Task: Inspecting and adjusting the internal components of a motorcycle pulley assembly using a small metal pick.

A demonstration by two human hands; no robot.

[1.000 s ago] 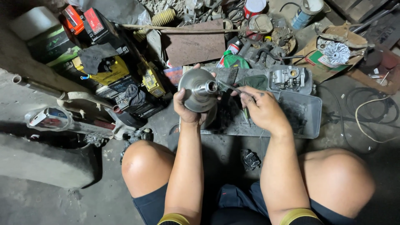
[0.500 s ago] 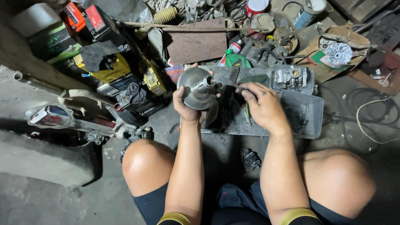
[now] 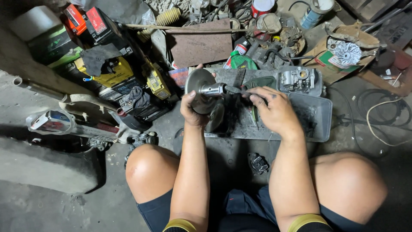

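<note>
Left hand [image 3: 194, 112] grips metal pulley disc [image 3: 200, 90] above grey tray [image 3: 319, 116]. Right hand [image 3: 274, 111] fingers pinch dark tool [image 3: 236, 90] at disc's shaft. Carburetor [image 3: 299, 80] at tray's far edge.

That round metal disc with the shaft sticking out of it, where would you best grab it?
Probably by the rim of the metal disc, coming from behind and below, as the left hand does. The disc stands on edge with its shaft pointing sideways toward the right hand. Fingers wrapped round the edge leave the shaft free for the tool that hand brings to it.
</note>
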